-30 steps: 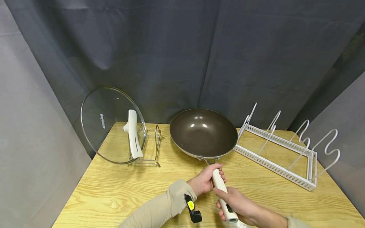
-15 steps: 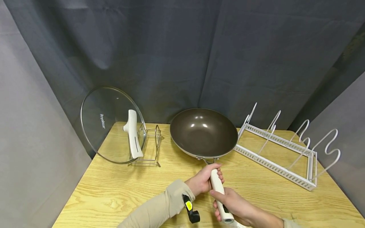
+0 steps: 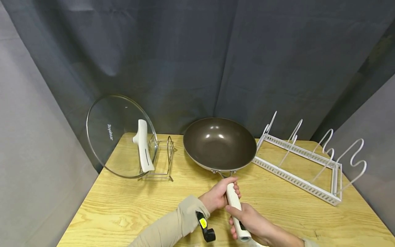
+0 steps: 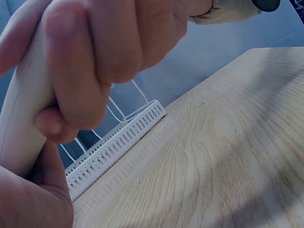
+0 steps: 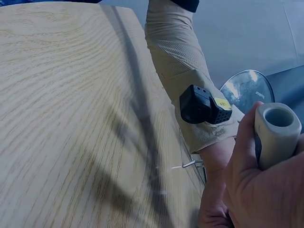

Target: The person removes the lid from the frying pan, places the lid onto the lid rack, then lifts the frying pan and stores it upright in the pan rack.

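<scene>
A dark brown wok with a cream handle is in the middle of the head view, its bowl toward the curtain. My left hand grips the handle close to the bowl. Farther back, my right hand wraps round the handle near its end. The right wrist view shows the hollow handle end poking out of that hand. In the left wrist view, curled fingers surround the pale handle.
On the left, a glass lid with a white handle stands tilted in a wire rack. A white metal rack with upright wire dividers lies right of the wok. The wooden table meets a grey curtain behind.
The handle's end and both hands have shifted slightly left in the head view. Both hands keep their grip, and the lid and racks stay in place.
</scene>
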Available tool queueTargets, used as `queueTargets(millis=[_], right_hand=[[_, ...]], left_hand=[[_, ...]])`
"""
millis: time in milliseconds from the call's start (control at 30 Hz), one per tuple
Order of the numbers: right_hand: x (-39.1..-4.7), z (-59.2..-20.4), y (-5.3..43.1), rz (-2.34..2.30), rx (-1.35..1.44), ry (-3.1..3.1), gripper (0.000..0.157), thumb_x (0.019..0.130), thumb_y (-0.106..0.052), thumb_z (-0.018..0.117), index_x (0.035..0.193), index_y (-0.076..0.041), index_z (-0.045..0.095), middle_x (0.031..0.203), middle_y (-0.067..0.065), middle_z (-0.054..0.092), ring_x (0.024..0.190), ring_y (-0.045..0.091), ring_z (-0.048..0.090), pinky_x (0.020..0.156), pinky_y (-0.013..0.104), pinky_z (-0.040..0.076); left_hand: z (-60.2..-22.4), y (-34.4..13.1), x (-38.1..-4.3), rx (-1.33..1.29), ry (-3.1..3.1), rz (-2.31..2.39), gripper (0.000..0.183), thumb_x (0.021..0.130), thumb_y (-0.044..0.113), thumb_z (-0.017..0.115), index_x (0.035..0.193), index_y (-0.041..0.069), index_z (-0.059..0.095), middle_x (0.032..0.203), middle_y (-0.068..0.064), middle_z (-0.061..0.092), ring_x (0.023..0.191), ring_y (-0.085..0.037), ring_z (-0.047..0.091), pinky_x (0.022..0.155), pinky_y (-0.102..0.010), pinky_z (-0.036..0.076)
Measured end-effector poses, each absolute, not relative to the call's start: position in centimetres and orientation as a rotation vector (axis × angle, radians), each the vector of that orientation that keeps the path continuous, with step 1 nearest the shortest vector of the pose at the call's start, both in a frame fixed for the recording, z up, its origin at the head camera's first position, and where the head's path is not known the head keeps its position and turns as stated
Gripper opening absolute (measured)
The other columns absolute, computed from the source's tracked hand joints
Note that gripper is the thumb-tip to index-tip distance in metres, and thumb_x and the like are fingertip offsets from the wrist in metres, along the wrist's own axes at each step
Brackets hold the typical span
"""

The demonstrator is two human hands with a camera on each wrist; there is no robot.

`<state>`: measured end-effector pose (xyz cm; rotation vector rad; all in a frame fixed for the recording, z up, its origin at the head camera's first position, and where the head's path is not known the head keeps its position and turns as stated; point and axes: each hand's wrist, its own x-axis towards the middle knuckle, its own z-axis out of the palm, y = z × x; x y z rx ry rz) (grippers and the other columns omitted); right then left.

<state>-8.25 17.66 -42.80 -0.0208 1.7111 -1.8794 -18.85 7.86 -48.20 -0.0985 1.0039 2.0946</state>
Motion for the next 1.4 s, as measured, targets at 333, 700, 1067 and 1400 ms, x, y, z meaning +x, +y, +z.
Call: queueTargets(millis=[333, 700, 1067, 1400], right_hand=[[-8.0, -42.9, 16.9, -1.937, 0.025, 1.656, 0.033, 0.098, -0.024, 0.049, 0.104, 0.004, 0.032, 0.068, 0.002, 0.052, 0.051, 0.010, 0.056, 0.050, 0.024, 0.050], [-8.4, -43.1, 15.7, -2.011, 0.121, 1.474, 0.037, 0.097, -0.024, 0.050, 0.110, 0.005, 0.031, 0.074, 0.002, 0.055, 0.064, 0.012, 0.062, 0.064, 0.027, 0.055], [-8.4, -42.8, 14.3, -2.071, 0.221, 1.483, 0.032, 0.095, -0.022, 0.052, 0.105, -0.001, 0.030, 0.066, -0.005, 0.049, 0.050, 0.002, 0.049, 0.050, 0.017, 0.045], [-8.3, -43.0, 14.6, -2.015, 0.169, 1.645, 0.029, 0.090, -0.015, 0.056, 0.101, 0.001, 0.035, 0.066, -0.001, 0.048, 0.050, 0.005, 0.048, 0.047, 0.018, 0.045]], left_hand=[[-48.1, 7.2, -18.6, -0.049, 0.989, 2.103, 0.027, 0.093, 0.021, 0.051, 0.066, 0.018, 0.046, 0.059, 0.008, 0.043, 0.053, -0.004, 0.044, 0.058, -0.016, 0.042], [-48.0, 6.1, -19.1, -0.047, 0.985, 2.051, 0.029, 0.093, 0.021, 0.052, 0.065, 0.018, 0.046, 0.057, 0.009, 0.043, 0.051, -0.002, 0.045, 0.056, -0.015, 0.043], [-48.0, 5.7, -19.3, -0.025, 0.989, 2.034, 0.030, 0.094, 0.022, 0.050, 0.065, 0.018, 0.044, 0.056, 0.011, 0.042, 0.050, -0.001, 0.045, 0.055, -0.014, 0.043], [-47.9, 5.8, -19.1, -0.040, 0.991, 2.023, 0.029, 0.094, 0.022, 0.050, 0.066, 0.018, 0.044, 0.057, 0.010, 0.043, 0.052, -0.002, 0.045, 0.055, -0.014, 0.043]])
